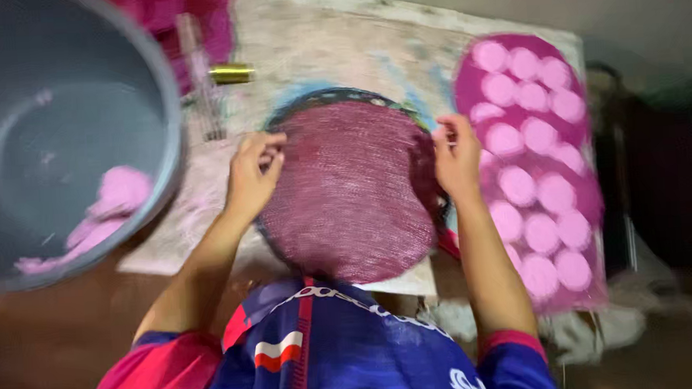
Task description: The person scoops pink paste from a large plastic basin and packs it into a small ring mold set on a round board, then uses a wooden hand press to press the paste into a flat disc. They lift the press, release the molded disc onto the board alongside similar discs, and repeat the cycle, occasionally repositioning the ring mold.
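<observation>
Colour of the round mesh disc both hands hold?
Dark magenta-maroon round mesh disc, dark rim; head view.

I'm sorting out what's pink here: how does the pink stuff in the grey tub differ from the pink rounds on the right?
The lump in the tub is a shapeless, pale pink heap; the rounds are neat, flat, separate discs. The lump sits low against the tub's wall, while the rounds lie spread in rows on a darker magenta sheet. Neither hand touches them: both the left hand and the right hand pinch the round mesh. Both are a similar pale pink.
</observation>
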Action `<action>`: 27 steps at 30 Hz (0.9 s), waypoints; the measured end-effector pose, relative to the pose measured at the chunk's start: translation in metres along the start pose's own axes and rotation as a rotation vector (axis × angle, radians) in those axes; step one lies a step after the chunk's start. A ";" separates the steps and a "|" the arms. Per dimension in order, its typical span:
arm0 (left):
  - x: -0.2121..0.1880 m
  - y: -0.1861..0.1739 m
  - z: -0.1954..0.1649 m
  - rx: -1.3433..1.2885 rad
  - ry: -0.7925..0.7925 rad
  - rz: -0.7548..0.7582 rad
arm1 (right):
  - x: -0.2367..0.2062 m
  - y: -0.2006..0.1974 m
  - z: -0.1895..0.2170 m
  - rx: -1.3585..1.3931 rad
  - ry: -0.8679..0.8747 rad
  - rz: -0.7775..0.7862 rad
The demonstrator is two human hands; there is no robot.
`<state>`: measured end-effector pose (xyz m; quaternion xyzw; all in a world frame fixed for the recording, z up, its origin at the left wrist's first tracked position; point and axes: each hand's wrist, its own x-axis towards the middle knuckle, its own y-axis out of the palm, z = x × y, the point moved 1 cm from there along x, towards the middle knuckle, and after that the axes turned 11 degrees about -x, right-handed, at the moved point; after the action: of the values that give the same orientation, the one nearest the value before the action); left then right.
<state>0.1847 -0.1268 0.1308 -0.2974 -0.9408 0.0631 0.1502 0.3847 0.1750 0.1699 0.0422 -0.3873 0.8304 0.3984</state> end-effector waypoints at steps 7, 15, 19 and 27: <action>-0.096 -0.094 0.075 0.363 0.110 -0.169 | 0.076 0.240 0.159 -0.074 -0.235 0.492; -0.099 -0.177 -0.042 -0.050 -0.147 0.589 | 0.091 0.372 0.230 0.004 -0.091 0.392; -0.063 -0.247 -0.124 -0.148 -0.146 0.712 | 0.095 0.346 0.212 0.433 0.332 0.495; -0.046 -0.158 -0.025 0.043 -0.095 0.577 | -0.009 0.129 0.133 0.556 0.409 0.162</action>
<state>0.1429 -0.2810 0.1759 -0.5461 -0.8217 0.1372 0.0881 0.2694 0.0299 0.1807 -0.0491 -0.0608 0.9242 0.3739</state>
